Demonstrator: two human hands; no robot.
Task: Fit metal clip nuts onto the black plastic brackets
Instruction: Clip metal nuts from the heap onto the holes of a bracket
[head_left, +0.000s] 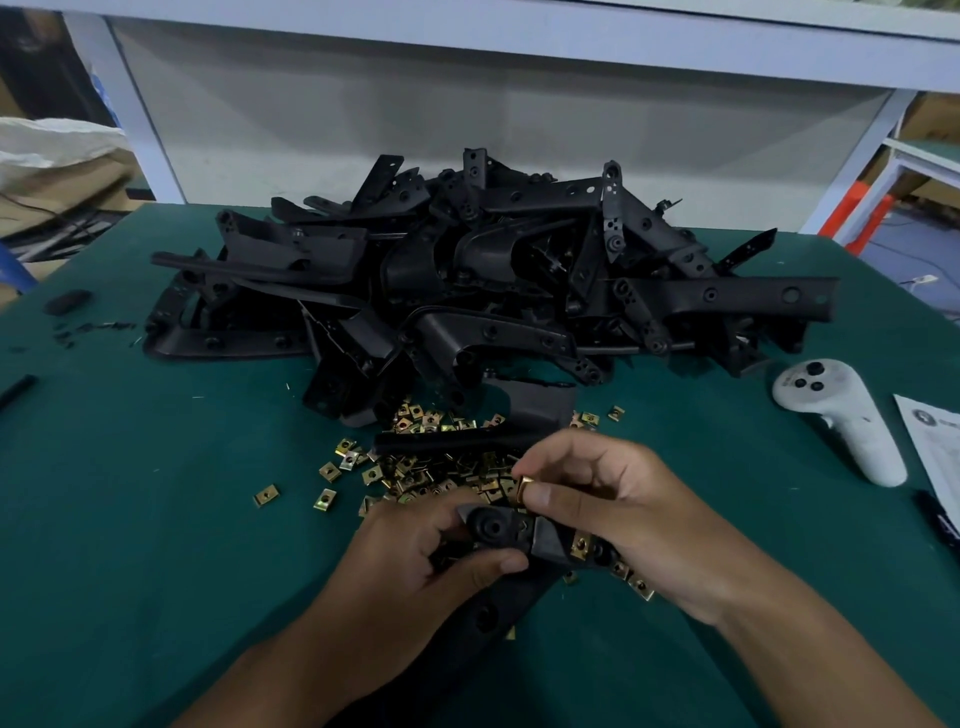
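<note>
From the head view, your left hand (441, 551) grips the black bracket (498, 530) just in front of the loose heap of clip nuts (415, 467), fingers curled under it and thumb laid across its near edge, while your right hand (597, 499) pinches one brass-coloured clip nut (523, 488) between thumb and forefinger at the bracket's far edge, on the heap side. The risk, as I judge it, is that the nut goes on skewed: if you push before its open mouth straddles the plastic edge squarely, it may ride up one face, spring off into the heap, or sit with its hole off the bracket's hole. Your left grip is near the bracket's end, so a hard push could also twist the part in your fingers. Another nut (581, 544) shows against the bracket beneath your right hand, though whether it is seated or merely lying there is unclear. Your right fingers hide the nut's mouth and the edge it meets, and the bracket's lower length, nearer you than the heap, is lost in shadow between your wrists. Beyond the heap, the big pile of brackets (493, 275) is too tangled to tell which carry nuts.
</note>
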